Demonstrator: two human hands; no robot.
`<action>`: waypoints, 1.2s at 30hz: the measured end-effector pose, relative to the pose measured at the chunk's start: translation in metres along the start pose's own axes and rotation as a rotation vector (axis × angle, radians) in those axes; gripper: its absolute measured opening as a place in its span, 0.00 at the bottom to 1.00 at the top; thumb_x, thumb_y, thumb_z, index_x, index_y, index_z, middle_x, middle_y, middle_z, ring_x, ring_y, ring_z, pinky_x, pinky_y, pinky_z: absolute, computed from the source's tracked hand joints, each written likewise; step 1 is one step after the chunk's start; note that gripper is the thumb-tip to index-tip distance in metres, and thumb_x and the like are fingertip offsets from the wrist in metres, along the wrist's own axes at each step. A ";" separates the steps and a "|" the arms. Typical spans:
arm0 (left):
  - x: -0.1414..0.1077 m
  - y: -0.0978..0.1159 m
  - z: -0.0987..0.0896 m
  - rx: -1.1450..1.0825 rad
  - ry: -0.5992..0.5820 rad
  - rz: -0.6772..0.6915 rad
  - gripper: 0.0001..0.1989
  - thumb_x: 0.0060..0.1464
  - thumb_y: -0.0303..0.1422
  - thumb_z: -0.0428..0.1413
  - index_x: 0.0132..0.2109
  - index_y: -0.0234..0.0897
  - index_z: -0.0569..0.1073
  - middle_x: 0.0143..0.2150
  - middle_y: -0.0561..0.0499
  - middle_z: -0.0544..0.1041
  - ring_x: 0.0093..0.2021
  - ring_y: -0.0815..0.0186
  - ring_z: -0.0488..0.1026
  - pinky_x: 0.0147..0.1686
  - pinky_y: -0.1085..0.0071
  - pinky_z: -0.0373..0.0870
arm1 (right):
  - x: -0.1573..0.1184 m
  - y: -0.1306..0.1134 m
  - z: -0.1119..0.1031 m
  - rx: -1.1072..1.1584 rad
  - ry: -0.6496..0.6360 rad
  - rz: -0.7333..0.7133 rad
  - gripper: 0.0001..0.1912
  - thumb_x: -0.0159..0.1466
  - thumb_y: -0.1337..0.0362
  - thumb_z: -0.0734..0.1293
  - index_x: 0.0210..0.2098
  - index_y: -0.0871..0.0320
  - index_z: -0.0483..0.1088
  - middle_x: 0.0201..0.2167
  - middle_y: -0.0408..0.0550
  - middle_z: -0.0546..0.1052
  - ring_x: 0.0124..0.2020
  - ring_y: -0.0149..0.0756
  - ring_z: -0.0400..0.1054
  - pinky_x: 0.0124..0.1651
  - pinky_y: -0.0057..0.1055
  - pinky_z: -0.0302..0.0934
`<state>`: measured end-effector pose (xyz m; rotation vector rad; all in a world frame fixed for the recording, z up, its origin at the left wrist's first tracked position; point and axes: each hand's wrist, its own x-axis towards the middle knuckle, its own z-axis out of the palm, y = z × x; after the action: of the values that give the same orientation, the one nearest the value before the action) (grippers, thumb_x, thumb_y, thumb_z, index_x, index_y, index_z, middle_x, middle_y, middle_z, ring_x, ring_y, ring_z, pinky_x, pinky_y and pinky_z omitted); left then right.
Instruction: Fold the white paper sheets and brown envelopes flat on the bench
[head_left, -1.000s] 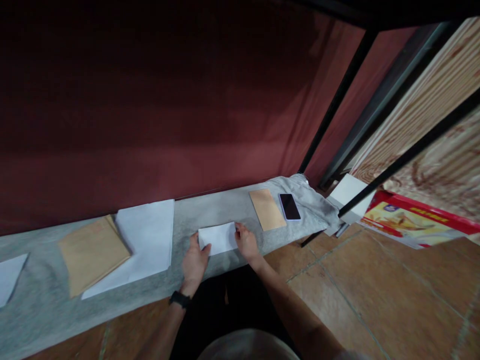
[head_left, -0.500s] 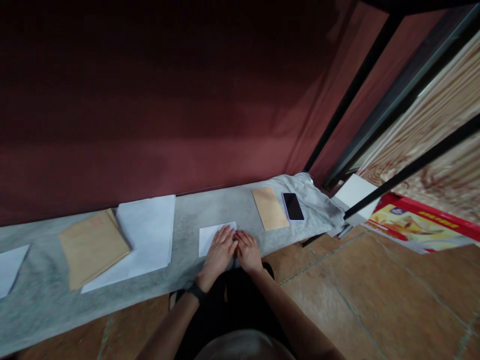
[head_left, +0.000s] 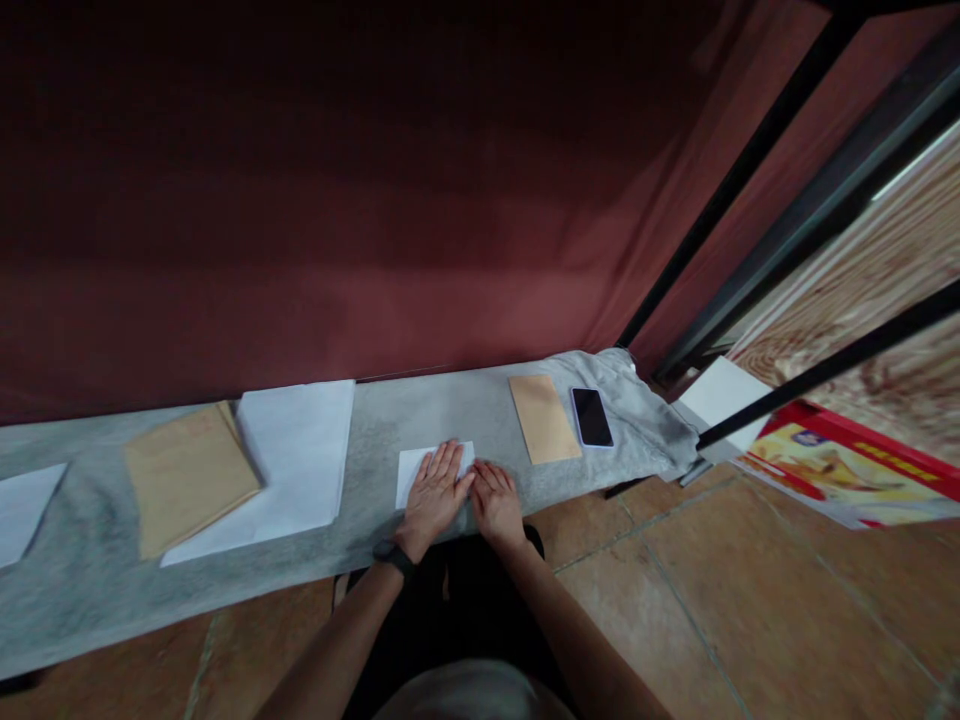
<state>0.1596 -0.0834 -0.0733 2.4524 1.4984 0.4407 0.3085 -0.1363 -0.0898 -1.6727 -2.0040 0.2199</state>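
"Paper's what they're busy with, is it?"

"Yes, that small white sheet (head_left: 409, 472), lying flat on the grey cloth (head_left: 480, 400), a little below the middle of the frame."

"And the hands?"

"The left hand (head_left: 435, 497) is spread palm down across the sheet, fingers long and slightly parted, covering a good part of it. The right hand (head_left: 496, 503) sits just beside it at the sheet's right end, fingers close together and a bit bent. I can't tell from here whether those fingertips pinch the edge or merely press on it."

"There's a dark band (head_left: 394, 556) on the left wrist."

"So there is. Now look right of centre: a tan rectangle of paper (head_left: 546, 420), and just beyond it a phone (head_left: 592, 417), its screen dark."

"Over at left I see large white sheets (head_left: 300, 450), with brown envelopes (head_left: 191, 480), or something like them, overlapping their corner."

"Another white sheet (head_left: 26, 512) runs out of the frame at the far left."
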 end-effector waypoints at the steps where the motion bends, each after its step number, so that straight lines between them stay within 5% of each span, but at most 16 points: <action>1: -0.003 -0.004 -0.001 0.012 0.006 -0.022 0.30 0.67 0.43 0.43 0.71 0.36 0.58 0.73 0.42 0.58 0.74 0.57 0.52 0.72 0.53 0.44 | 0.000 0.000 -0.001 -0.007 -0.004 -0.003 0.22 0.70 0.69 0.61 0.63 0.56 0.69 0.62 0.55 0.72 0.65 0.44 0.61 0.66 0.44 0.53; 11: -0.036 -0.047 -0.008 0.043 0.159 -0.191 0.33 0.67 0.45 0.41 0.72 0.30 0.55 0.74 0.37 0.55 0.75 0.52 0.48 0.72 0.49 0.43 | 0.002 -0.001 -0.001 0.039 0.018 0.045 0.23 0.69 0.69 0.60 0.62 0.57 0.68 0.63 0.53 0.71 0.64 0.44 0.62 0.66 0.43 0.54; 23: -0.034 -0.046 -0.009 0.106 0.140 -0.184 0.34 0.67 0.43 0.41 0.71 0.25 0.57 0.72 0.33 0.57 0.74 0.50 0.50 0.71 0.49 0.44 | 0.031 -0.015 0.009 -0.076 -0.025 -0.044 0.28 0.74 0.57 0.59 0.70 0.61 0.57 0.69 0.56 0.62 0.70 0.48 0.55 0.71 0.50 0.46; 30: -0.033 -0.045 -0.010 0.261 0.076 -0.207 0.34 0.67 0.43 0.39 0.71 0.23 0.56 0.73 0.35 0.57 0.74 0.53 0.50 0.71 0.52 0.45 | 0.003 -0.007 0.008 -0.145 0.014 -0.050 0.29 0.75 0.52 0.57 0.71 0.57 0.56 0.70 0.52 0.62 0.69 0.47 0.56 0.72 0.50 0.42; 36: -0.023 -0.025 -0.009 0.333 0.092 -0.234 0.30 0.66 0.34 0.40 0.70 0.24 0.58 0.72 0.33 0.59 0.74 0.50 0.52 0.71 0.45 0.42 | -0.016 0.000 0.002 -0.118 0.029 -0.101 0.29 0.74 0.50 0.57 0.70 0.56 0.57 0.69 0.49 0.63 0.69 0.47 0.57 0.73 0.51 0.38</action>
<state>0.1258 -0.0926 -0.0763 2.4743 2.0130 0.2802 0.3092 -0.1515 -0.0958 -1.6295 -2.1095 0.0422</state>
